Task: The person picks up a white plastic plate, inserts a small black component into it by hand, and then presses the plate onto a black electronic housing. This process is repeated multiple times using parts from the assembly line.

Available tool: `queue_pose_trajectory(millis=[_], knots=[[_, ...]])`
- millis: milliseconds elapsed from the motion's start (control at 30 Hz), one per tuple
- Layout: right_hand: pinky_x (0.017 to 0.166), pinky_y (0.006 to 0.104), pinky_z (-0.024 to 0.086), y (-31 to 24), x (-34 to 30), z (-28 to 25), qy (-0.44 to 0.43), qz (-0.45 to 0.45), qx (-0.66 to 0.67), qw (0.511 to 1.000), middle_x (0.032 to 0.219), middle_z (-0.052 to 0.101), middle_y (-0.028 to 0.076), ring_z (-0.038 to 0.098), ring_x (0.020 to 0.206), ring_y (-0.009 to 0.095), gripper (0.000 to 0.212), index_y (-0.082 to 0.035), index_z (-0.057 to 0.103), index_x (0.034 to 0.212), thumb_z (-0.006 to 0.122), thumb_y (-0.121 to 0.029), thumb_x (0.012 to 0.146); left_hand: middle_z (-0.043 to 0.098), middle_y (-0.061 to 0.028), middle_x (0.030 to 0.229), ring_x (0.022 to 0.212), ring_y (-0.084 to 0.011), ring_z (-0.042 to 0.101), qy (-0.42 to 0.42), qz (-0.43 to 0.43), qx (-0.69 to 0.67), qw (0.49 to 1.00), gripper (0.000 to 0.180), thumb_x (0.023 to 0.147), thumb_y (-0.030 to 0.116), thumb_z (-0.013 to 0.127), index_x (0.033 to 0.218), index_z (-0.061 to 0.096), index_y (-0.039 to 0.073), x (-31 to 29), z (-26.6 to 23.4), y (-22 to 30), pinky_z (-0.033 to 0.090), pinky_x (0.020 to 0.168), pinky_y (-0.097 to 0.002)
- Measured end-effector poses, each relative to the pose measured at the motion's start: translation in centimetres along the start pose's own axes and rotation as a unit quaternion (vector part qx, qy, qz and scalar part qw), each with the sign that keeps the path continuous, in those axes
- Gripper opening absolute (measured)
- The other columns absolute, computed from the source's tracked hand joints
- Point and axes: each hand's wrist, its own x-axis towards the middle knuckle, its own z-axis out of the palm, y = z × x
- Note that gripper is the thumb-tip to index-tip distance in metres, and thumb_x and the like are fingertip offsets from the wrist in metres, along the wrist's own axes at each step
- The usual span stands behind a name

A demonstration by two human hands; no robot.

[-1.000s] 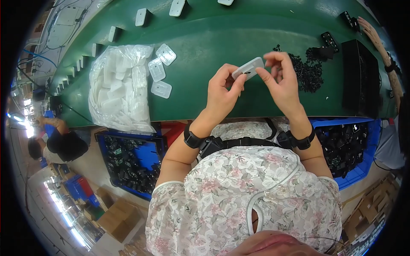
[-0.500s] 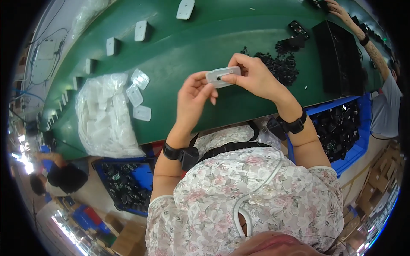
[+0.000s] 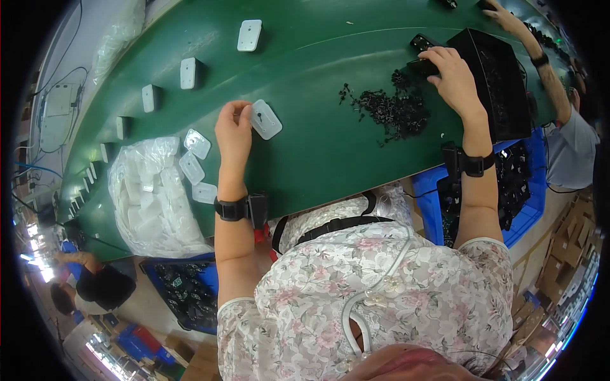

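My left hand (image 3: 234, 132) has its fingers closed at the upper left edge of a white plastic cover (image 3: 269, 124), which has a small black piece near its middle. To the right, my right hand (image 3: 455, 77) reaches out with thumb and fingers around a black plastic casing (image 3: 422, 67); its fingers partly hide it. Another black part (image 3: 420, 42) lies just beyond. Nearer to me is a loose pile of small black pieces (image 3: 393, 113). Left of my left hand, several clear-white covers (image 3: 192, 167) lie beside a clear plastic bag (image 3: 149, 197) of white pieces.
A black box (image 3: 489, 89) stands right of my right hand. White units (image 3: 188, 73) form a curved row along the green table (image 3: 311, 120). Blue crates (image 3: 429, 213) of black parts sit below its edge. Another person's arm (image 3: 551, 82) reaches in at far right.
My hands have moved apart. The left has carried the white cover leftward and down to the table; the right has let go of it and moved right to the black casing.
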Motion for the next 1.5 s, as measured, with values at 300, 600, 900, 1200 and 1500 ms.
queue_pose_trajectory(millis=[300, 600, 900, 1200, 1500], knots=[[0.065, 0.0223, 0.042, -4.4, 4.0, -0.4, 0.047, 0.036, 0.35, 0.935, 0.096, 0.063, 0.003, 0.052, 0.075, 0.009, 0.037, -0.006, 0.057, 0.117, 0.066, -0.017, 0.083, 0.051, -0.015, 0.101, 0.093, -0.0319, 0.051, 0.077, 0.176, 0.333, 0.923, 0.055, 0.076, 0.029, 0.073, 0.117, 0.049, 0.001, -4.7, 1.3, 2.5, 0.045, 0.074, -0.0378], [0.085, 0.0322, 0.045, -11.3, 7.8, 3.4, -0.014, -0.088, 0.221, 0.971, 0.11, 0.06, 0.008, 0.056, 0.1, 0.025, 0.035, -0.005, 0.059, 0.114, 0.064, -0.025, 0.085, 0.052, -0.0125, 0.111, 0.1, -0.0317, 0.049, 0.059, 0.214, 0.283, 0.933, 0.06, 0.071, 0.016, 0.074, 0.123, 0.047, 0.003, -5.3, 2.0, 2.1, 0.041, 0.081, -0.041], [0.092, 0.0344, 0.044, -13.5, 7.0, 3.4, -0.018, -0.091, 0.32, 0.943, 0.113, 0.059, 0.012, 0.057, 0.104, 0.028, 0.039, -0.003, 0.055, 0.116, 0.067, -0.008, 0.079, 0.057, -0.0111, 0.114, 0.109, -0.0273, 0.051, -0.003, 0.252, 0.18, 0.951, 0.053, 0.073, 0.008, 0.07, 0.123, 0.051, 0.007, -3.8, 2.0, 1.9, 0.039, 0.086, -0.0401], [0.091, 0.0367, 0.045, -19.2, 5.8, 3.8, -0.051, -0.178, 0.346, 0.92, 0.112, 0.06, 0.009, 0.055, 0.105, 0.029, 0.035, -0.005, 0.058, 0.111, 0.065, -0.005, 0.076, 0.055, -0.0103, 0.128, 0.121, -0.0291, 0.05, -0.031, 0.223, -0.012, 0.974, 0.051, 0.077, -0.012, 0.052, 0.124, 0.054, 0.007, -4.1, 0.2, 1.4, 0.044, 0.097, -0.0357], [0.086, 0.0354, 0.048, -20.1, 4.8, 5.3, 0.011, -0.196, 0.319, 0.927, 0.112, 0.061, 0.007, 0.056, 0.104, 0.027, 0.034, -0.007, 0.059, 0.111, 0.066, -0.007, 0.078, 0.056, -0.0095, 0.127, 0.12, -0.0294, 0.051, -0.044, 0.254, 0.071, 0.963, 0.052, 0.075, -0.012, 0.045, 0.122, 0.058, 0.007, -3.7, 0.1, 0.6, 0.043, 0.098, -0.0381]])
